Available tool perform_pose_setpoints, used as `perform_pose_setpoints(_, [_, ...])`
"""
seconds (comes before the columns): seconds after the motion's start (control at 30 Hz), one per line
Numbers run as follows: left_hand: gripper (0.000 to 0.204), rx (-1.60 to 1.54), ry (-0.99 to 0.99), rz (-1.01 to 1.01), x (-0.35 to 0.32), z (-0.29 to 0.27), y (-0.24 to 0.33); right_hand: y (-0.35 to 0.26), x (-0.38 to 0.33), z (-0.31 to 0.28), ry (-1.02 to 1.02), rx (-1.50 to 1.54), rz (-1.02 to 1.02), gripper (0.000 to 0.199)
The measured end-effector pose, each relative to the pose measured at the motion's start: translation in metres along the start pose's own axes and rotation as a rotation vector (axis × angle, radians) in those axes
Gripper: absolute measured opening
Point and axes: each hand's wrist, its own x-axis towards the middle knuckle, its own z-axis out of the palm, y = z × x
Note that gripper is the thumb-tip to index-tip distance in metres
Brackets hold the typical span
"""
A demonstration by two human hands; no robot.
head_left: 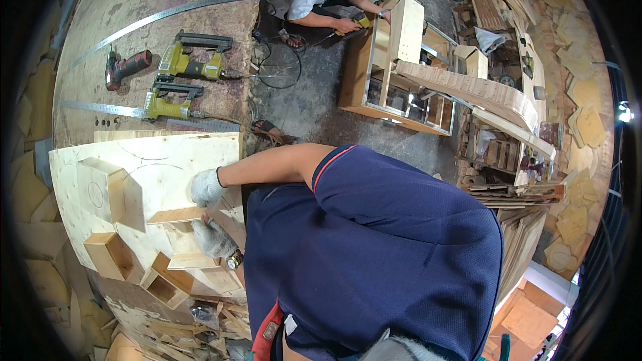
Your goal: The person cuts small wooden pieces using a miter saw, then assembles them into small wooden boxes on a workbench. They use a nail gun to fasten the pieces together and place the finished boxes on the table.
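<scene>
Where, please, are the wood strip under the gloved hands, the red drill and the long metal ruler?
wood strip (175, 214), head view, middle of its top face.
red drill (127, 66), head view, its body.
long metal ruler (170, 11), head view, midway along the blade.

Two nail guns (182, 61), steel rulers (175, 11)

Pale plywood panel (160, 167); grey knit gloves on both hands; yellow-green nail guns (190, 60) at 11 o'clock; navy shirt (381, 247), red trim.

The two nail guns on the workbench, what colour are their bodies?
The nail guns have yellow-green bodies with black parts, seen in the head view.
</scene>
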Motion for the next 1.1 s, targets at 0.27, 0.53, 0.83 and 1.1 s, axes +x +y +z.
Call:
perform_pose_setpoints(0.27, [0.030, 0.092, -0.052, -0.042, 0.002, -0.005, 0.008, -0.006, -0.003, -0.009, 0.011, 0.080, 0.053, 0.021])
perform_pose_setpoints(0.53, [0.026, 0.146, -0.089, -0.054, 0.004, -0.004, 0.010, -0.003, 0.001, -0.007, -0.006, 0.094, 0.076, 0.021])
perform_pose_setpoints(0.83, [0.020, 0.151, -0.127, -0.044, 0.001, -0.006, 0.008, -0.003, 0.008, 0.005, 0.049, 0.127, 0.106, 0.020])
perform_pose_setpoints(1.1, [0.018, 0.136, -0.130, -0.052, -0.003, -0.004, 0.001, -0.007, 0.007, 0.002, -0.005, 0.138, 0.133, 0.022])
